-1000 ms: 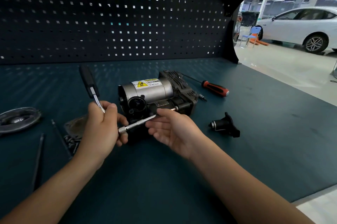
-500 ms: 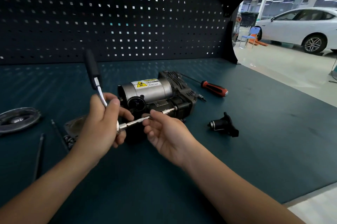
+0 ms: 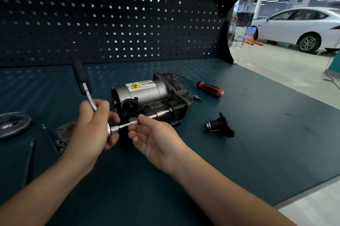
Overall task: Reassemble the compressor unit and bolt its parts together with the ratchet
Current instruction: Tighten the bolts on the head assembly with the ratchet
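Observation:
The compressor unit [image 3: 147,97], a silver cylinder with a yellow warning label on a black finned body, lies on the dark teal bench mat [image 3: 239,134]. My left hand [image 3: 92,130] grips the ratchet [image 3: 81,78] near its head, with the black handle pointing up and away. A silver extension bar [image 3: 139,122] runs from the ratchet head to the right, and its tip meets the black body of the compressor. My right hand [image 3: 156,137] pinches the bar's knurled middle between thumb and fingers.
A red-and-black screwdriver [image 3: 209,88] lies behind the compressor on the right. A small black fitting [image 3: 219,126] sits right of the hands. On the left lie a round metal cover [image 3: 12,124], thin rods [image 3: 30,152] and a plate with loose bolts [image 3: 61,137]. A pegboard wall [image 3: 110,14] stands behind.
The ratchet handle has swung upward and slightly to the right in my left hand. My right hand stays pinched on the extension bar. The compressor has not moved.

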